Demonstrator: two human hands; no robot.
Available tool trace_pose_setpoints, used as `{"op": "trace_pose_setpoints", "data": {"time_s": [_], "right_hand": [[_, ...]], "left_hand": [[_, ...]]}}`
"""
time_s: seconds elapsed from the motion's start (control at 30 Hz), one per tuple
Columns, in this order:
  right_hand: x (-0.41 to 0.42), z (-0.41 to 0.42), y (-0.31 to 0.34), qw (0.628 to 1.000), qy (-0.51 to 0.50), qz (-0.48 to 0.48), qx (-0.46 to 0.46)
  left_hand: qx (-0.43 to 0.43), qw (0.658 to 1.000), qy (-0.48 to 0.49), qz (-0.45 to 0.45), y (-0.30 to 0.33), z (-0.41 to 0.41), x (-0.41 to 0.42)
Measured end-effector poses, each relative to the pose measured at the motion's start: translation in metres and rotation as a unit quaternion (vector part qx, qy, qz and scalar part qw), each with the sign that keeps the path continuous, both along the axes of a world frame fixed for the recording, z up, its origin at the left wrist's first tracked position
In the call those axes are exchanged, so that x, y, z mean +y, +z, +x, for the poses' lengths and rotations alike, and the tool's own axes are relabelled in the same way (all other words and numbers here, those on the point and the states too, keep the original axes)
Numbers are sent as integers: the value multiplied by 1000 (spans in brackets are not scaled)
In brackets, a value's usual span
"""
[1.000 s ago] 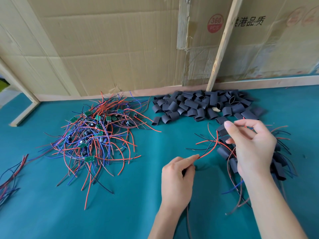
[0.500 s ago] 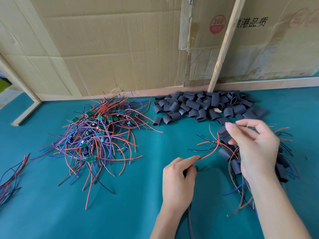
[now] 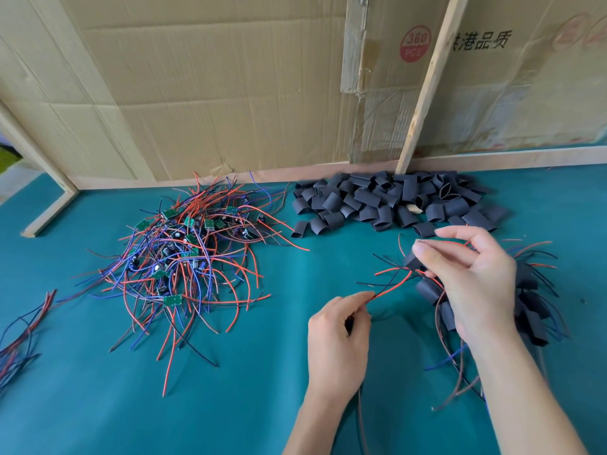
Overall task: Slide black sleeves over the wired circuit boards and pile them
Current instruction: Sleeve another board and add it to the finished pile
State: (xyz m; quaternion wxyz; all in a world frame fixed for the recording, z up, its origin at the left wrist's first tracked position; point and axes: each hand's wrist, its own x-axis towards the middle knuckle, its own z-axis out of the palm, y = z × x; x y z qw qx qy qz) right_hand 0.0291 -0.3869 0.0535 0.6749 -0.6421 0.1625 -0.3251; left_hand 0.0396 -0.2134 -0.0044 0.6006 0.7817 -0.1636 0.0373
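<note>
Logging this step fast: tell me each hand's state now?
Left hand: pinching a red wire.
Right hand: fingers curled; what it grips cannot be told.

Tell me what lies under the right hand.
Under the right hand lies the pile of sleeved boards, black sleeves with red, black and blue wires sticking out. The part beneath the palm is hidden.

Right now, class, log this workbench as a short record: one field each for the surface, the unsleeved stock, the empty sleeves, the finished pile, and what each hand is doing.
Surface: teal mat, cardboard wall behind.
Unsleeved stock: tangle of wired circuit boards, left of centre.
Empty sleeves: heap of black sleeves against the wall.
Finished pile: sleeved boards, mostly behind the right hand.
Left hand: pinches a red wire.
Right hand: fingers curled over that wire's far end; grip hidden.
Extra: loose wires at the left edge.
</note>
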Motion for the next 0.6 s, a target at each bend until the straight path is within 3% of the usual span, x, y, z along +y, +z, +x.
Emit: {"op": "trace_pose_setpoints", "data": {"time_s": [0.1, 0.27, 0.43, 0.6], "right_hand": [[12, 6, -8, 998, 19, 52, 35], [36, 13, -19, 968, 81, 222, 83], [52, 11, -20, 967, 167, 152, 121], [46, 10, -16, 971, 138, 167, 100]], "left_hand": [[29, 998, 11, -46, -1, 0, 1], [56, 993, 34, -98, -1, 2, 3], [69, 990, 34, -120, 0, 1, 4], [107, 982, 8, -153, 3, 0, 3]]}}
